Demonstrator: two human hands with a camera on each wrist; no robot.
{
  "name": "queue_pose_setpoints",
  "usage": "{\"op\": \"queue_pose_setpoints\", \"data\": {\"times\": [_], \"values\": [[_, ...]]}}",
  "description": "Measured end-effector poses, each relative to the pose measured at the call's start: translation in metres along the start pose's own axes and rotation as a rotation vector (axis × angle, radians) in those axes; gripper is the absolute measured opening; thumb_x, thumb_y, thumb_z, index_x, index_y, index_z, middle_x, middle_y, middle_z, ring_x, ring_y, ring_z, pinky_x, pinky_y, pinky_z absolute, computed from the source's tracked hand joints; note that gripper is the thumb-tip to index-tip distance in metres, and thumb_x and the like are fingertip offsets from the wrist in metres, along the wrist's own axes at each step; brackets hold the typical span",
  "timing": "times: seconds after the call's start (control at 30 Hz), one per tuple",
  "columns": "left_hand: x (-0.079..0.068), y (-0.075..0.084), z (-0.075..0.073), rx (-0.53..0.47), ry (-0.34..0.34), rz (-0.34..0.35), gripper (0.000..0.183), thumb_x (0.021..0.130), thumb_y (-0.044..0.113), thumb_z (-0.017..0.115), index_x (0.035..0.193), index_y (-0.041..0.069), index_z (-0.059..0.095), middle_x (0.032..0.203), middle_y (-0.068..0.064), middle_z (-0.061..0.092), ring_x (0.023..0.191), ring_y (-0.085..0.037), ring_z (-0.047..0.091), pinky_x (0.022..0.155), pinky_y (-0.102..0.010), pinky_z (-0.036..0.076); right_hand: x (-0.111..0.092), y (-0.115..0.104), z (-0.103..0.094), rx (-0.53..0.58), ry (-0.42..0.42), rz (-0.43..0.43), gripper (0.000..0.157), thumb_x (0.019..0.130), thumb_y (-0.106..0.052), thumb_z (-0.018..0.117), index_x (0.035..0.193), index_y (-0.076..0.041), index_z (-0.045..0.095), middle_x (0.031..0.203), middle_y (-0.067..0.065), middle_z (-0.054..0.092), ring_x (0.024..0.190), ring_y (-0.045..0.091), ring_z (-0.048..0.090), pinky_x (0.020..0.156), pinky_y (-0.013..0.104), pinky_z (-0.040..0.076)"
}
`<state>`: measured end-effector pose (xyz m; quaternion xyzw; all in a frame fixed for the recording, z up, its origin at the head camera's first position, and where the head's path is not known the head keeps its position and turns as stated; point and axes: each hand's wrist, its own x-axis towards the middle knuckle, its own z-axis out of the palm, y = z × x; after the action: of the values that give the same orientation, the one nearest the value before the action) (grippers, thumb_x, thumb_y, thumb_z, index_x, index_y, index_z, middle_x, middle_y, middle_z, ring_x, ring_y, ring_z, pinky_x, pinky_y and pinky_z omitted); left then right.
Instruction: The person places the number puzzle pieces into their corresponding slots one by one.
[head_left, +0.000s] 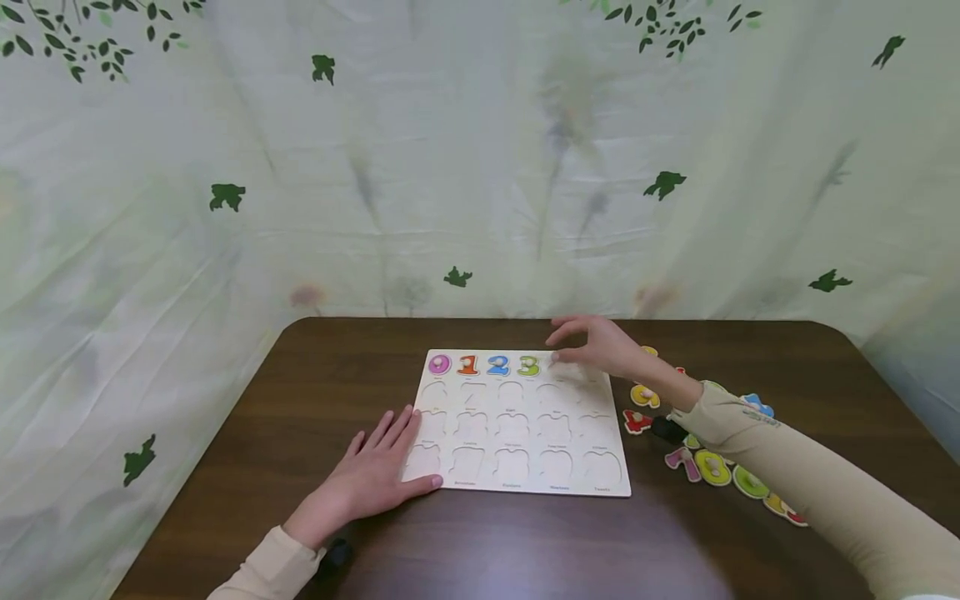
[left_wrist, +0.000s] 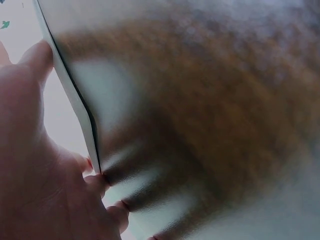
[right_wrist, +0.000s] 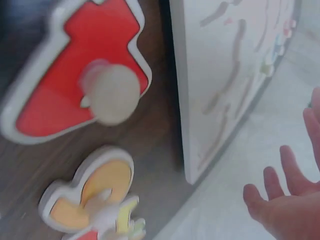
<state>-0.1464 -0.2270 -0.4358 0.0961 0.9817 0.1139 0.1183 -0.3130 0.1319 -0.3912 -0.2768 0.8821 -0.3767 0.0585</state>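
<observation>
A white number puzzle board (head_left: 491, 475) lies on the table, with knobbed pieces 0 (head_left: 439, 365), 1 (head_left: 468, 365), 2 (head_left: 498, 365) and 3 (head_left: 528, 365) in its top row. My left hand (head_left: 375, 475) rests flat at the board's left edge, fingers spread, thumb by the lower-left corner; the left wrist view has it along the board's edge. Over the upper-right corner reaches my right hand (head_left: 603, 346), thumb and fingers apart with nothing between them. Its relaxed fingers (right_wrist: 287, 175) also show in the right wrist view. The top row's right end is partly hidden beneath it.
Loose number pieces lie right of the board under my right forearm, among them a red piece (right_wrist: 80, 70), an orange-yellow piece (right_wrist: 107, 182), a purple piece (head_left: 683, 463) and a yellow one (head_left: 712, 468). A leaf-patterned curtain (head_left: 480, 167) hangs behind the dark wooden table (head_left: 337, 358).
</observation>
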Motion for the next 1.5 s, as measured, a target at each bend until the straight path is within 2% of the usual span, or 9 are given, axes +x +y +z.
{"op": "queue_pose_setpoints", "data": {"times": [0.13, 0.37, 0.63, 0.83, 0.93, 1.13, 1.37, 1.5], "values": [[-0.002, 0.003, -0.004, -0.014, 0.0, 0.005, 0.112, 0.079, 0.084, 0.048, 0.158, 0.012, 0.018, 0.164, -0.007, 0.013, 0.149, -0.033, 0.009, 0.111, -0.065, 0.012, -0.016, -0.007, -0.011, -0.007, 0.012, 0.006, 0.023, 0.086, -0.02, 0.078, 0.108, -0.012, 0.076, 0.14, 0.008, 0.055, 0.136, 0.029, 0.041, 0.105, 0.051, 0.036], [-0.009, 0.011, -0.015, -0.02, -0.018, 0.019, 0.106, 0.083, 0.077, 0.052, 0.158, 0.009, 0.019, 0.163, -0.011, 0.015, 0.148, -0.037, 0.011, 0.11, -0.068, 0.012, -0.045, -0.008, -0.027, -0.037, 0.039, 0.01, 0.019, 0.089, -0.025, 0.076, 0.104, -0.014, 0.076, 0.138, 0.006, 0.056, 0.137, 0.03, 0.039, 0.104, 0.053, 0.037], [-0.006, 0.004, -0.006, -0.022, 0.008, 0.022, 0.108, 0.082, 0.08, 0.05, 0.158, 0.011, 0.018, 0.164, -0.008, 0.014, 0.149, -0.035, 0.01, 0.11, -0.067, 0.013, -0.078, 0.0, -0.033, -0.017, 0.071, 0.033, 0.019, 0.087, -0.026, 0.077, 0.101, -0.013, 0.076, 0.137, 0.008, 0.057, 0.132, 0.032, 0.043, 0.097, 0.057, 0.04], [-0.006, 0.003, -0.004, -0.024, 0.022, 0.024, 0.108, 0.081, 0.081, 0.05, 0.158, 0.011, 0.018, 0.164, -0.007, 0.013, 0.149, -0.034, 0.01, 0.11, -0.067, 0.013, -0.1, 0.014, -0.032, -0.062, 0.063, 0.056, 0.021, 0.087, -0.03, 0.076, 0.101, -0.015, 0.077, 0.138, 0.009, 0.055, 0.129, 0.036, 0.043, 0.085, 0.047, 0.047], [-0.006, 0.004, -0.005, -0.031, 0.008, 0.026, 0.11, 0.081, 0.081, 0.049, 0.158, 0.011, 0.018, 0.164, -0.009, 0.013, 0.149, -0.035, 0.009, 0.11, -0.068, 0.012, -0.109, 0.02, -0.032, -0.078, 0.043, 0.073, 0.022, 0.087, -0.032, 0.077, 0.102, -0.015, 0.077, 0.14, 0.01, 0.054, 0.13, 0.038, 0.042, 0.085, 0.048, 0.047], [-0.006, 0.005, -0.008, -0.023, 0.008, 0.034, 0.11, 0.081, 0.082, 0.048, 0.158, 0.01, 0.018, 0.163, -0.01, 0.014, 0.148, -0.037, 0.011, 0.109, -0.068, 0.012, -0.12, 0.03, -0.032, -0.116, 0.024, 0.048, 0.019, 0.085, -0.028, 0.079, 0.1, -0.017, 0.077, 0.139, 0.018, 0.053, 0.131, 0.044, 0.04, 0.094, 0.06, 0.042], [-0.009, 0.01, -0.014, -0.036, -0.004, 0.031, 0.106, 0.083, 0.076, 0.053, 0.158, 0.007, 0.02, 0.163, -0.012, 0.016, 0.147, -0.039, 0.012, 0.108, -0.069, 0.012, -0.123, 0.04, -0.028, -0.19, 0.005, 0.055, 0.013, 0.08, -0.032, 0.083, 0.09, -0.026, 0.076, 0.133, 0.019, 0.056, 0.126, 0.046, 0.041, 0.095, 0.062, 0.038], [-0.009, 0.013, -0.015, -0.034, -0.009, 0.026, 0.105, 0.084, 0.075, 0.054, 0.157, 0.008, 0.02, 0.163, -0.012, 0.016, 0.147, -0.039, 0.013, 0.109, -0.069, 0.013, -0.124, 0.044, -0.025, -0.171, -0.014, 0.063, 0.009, 0.08, -0.027, 0.083, 0.085, -0.029, 0.075, 0.131, 0.017, 0.056, 0.127, 0.046, 0.038, 0.1, 0.063, 0.031]]}}
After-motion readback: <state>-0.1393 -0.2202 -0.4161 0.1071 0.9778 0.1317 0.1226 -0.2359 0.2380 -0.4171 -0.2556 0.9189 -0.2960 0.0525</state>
